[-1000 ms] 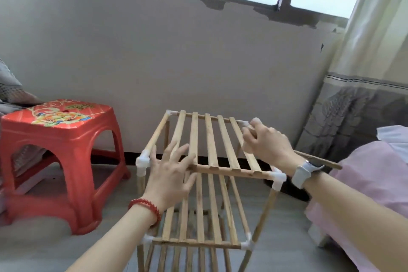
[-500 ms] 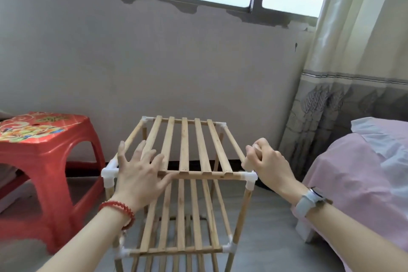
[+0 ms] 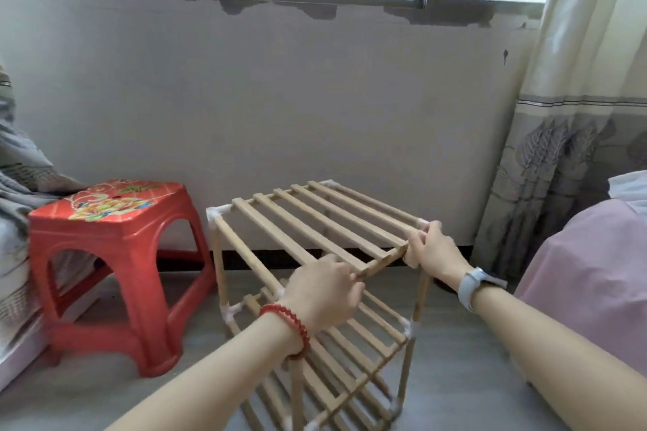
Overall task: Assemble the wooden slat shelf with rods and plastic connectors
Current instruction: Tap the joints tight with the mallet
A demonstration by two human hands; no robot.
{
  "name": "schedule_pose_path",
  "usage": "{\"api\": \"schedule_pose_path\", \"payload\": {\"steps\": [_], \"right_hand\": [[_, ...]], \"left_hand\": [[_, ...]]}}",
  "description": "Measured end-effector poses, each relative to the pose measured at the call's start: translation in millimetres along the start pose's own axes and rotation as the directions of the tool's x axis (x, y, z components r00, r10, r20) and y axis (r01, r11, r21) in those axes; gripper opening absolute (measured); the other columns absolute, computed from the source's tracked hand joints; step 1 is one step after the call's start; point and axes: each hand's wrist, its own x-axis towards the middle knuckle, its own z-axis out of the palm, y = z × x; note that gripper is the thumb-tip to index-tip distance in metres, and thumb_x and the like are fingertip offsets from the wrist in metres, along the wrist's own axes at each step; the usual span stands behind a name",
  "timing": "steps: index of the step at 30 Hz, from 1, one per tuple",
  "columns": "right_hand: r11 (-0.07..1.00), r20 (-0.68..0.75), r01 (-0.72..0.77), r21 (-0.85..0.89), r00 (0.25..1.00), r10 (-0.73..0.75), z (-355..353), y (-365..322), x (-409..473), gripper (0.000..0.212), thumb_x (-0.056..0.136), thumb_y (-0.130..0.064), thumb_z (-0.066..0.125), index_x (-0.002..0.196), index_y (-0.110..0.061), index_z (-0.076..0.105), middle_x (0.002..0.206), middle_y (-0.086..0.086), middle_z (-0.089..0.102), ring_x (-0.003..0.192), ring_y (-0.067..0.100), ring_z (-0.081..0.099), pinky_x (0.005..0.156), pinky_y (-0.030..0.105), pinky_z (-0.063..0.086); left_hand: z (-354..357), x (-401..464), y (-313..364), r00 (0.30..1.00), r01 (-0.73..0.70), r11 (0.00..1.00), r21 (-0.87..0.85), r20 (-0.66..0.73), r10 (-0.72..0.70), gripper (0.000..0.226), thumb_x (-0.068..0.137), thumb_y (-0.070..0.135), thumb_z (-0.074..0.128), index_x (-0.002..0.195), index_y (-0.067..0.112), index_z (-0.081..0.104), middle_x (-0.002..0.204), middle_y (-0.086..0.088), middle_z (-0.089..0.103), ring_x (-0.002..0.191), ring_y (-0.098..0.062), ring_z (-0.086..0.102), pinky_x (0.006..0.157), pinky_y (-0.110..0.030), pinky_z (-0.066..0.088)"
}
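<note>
- The wooden slat shelf stands on the floor in the lower middle of the frame, just right of the red plastic stool and left of the pink bed, with the wall under the window behind it.
- My left hand is at the near left corner of the top tier, fingers curled over the front rail. My right hand has its fingers wrapped round the near right corner, over the white plastic connector there, which I can barely see.
- I judge the frame to be light: thin rods, narrow slats and small push-fit connectors at the corners. It should lift easily with two hands.
- It is stiff along each stick, but I expect the whole to rack and wobble, since the joints are only plugged in. A hard twist could pop a rod out of its socket.
- Best hold, I think, is at the corners or on the rails close to them, not mid-slat, where thin wood could flex or crack.
- The bare wood looks dry and not slippery.
- The shelf stands upright, legs vertical, with at least three tiers stacked.
- The top slats run from lower right toward the upper left of the frame, so the shelf sits turned at an angle to me, one corner nearest.
</note>
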Motion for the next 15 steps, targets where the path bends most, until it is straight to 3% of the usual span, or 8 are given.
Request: {"api": "schedule_pose_path", "payload": {"steps": [2, 4, 7, 10, 12, 15], "right_hand": [[0.988, -0.016, -0.014, -0.151, 1.000, 0.012, -8, -3, 6, 0.044, 0.097, -0.037, 0.040, 0.126, -0.003, 0.038, 0.127, 0.021, 0.052, 0.114, 0.039, 0.051, 0.089, 0.037, 0.040], [0.945, -0.028, 0.056, -0.324, 0.997, -0.068, -13, -11, 5, 0.041, 0.096, -0.041, 0.039, 0.121, -0.010, 0.046, 0.125, 0.018, 0.053, 0.108, 0.038, 0.055, 0.085, 0.038, 0.042], [0.841, -0.013, 0.209, -0.499, 0.969, -0.248, -15, -23, -16, 0.027, 0.097, -0.040, 0.036, 0.100, -0.016, 0.048, 0.108, 0.013, 0.059, 0.095, 0.037, 0.059, 0.070, 0.035, 0.038], [0.790, 0.015, 0.361, -0.496, 0.913, -0.408, -12, -42, -46, 0.027, 0.098, -0.040, 0.035, 0.099, -0.017, 0.048, 0.092, 0.005, 0.065, 0.088, 0.031, 0.062, 0.069, 0.035, 0.044], [0.744, 0.079, 0.508, -0.433, 0.844, -0.530, -5, -60, -64, 0.030, 0.096, -0.046, 0.037, 0.101, -0.019, 0.048, 0.086, -0.002, 0.065, 0.080, 0.022, 0.062, 0.070, 0.035, 0.049], [0.563, 0.218, 0.707, -0.429, 0.685, -0.695, 16, -85, -82, 0.042, 0.090, -0.059, 0.042, 0.107, -0.021, 0.049, 0.082, -0.007, 0.058, 0.069, 0.015, 0.055, 0.058, 0.031, 0.046]], "left_hand": [[0, 10, 17, 0.999, -0.053, 0.991, -0.121, 0.002, 0.054, 0.030, 0.096, 0.035, 0.042, 0.110, 0.020, 0.064, 0.092, 0.003, 0.062, 0.076, -0.013, 0.058, 0.069, -0.029, 0.053], [-1, 21, 17, 0.997, -0.064, 0.981, -0.185, -0.051, 0.055, 0.033, 0.096, 0.034, 0.043, 0.122, 0.023, 0.059, 0.100, 0.002, 0.067, 0.078, -0.013, 0.059, 0.070, -0.028, 0.052], [-6, 35, -6, 0.983, -0.072, 0.983, -0.171, -0.177, 0.041, 0.040, 0.097, 0.032, 0.044, 0.136, 0.021, 0.046, 0.123, 0.002, 0.061, 0.106, -0.015, 0.059, 0.088, -0.032, 0.051], [-10, 46, -48, 0.970, 0.035, 0.991, -0.128, -0.235, -0.065, 0.034, 0.097, 0.035, 0.043, 0.126, 0.021, 0.054, 0.123, 0.004, 0.059, 0.108, -0.014, 0.057, 0.088, -0.029, 0.049], [-8, 48, -85, 0.974, 0.167, 0.984, -0.068, -0.145, -0.175, 0.038, 0.097, 0.040, 0.040, 0.127, 0.021, 0.053, 0.130, 0.001, 0.053, 0.117, -0.017, 0.050, 0.097, -0.036, 0.043], [0, 39, -132, 0.963, 0.270, 0.962, 0.044, -0.018, -0.270, 0.042, 0.096, 0.048, 0.034, 0.133, 0.032, 0.046, 0.143, 0.007, 0.041, 0.134, -0.016, 0.034, 0.111, -0.052, 0.023]]}}
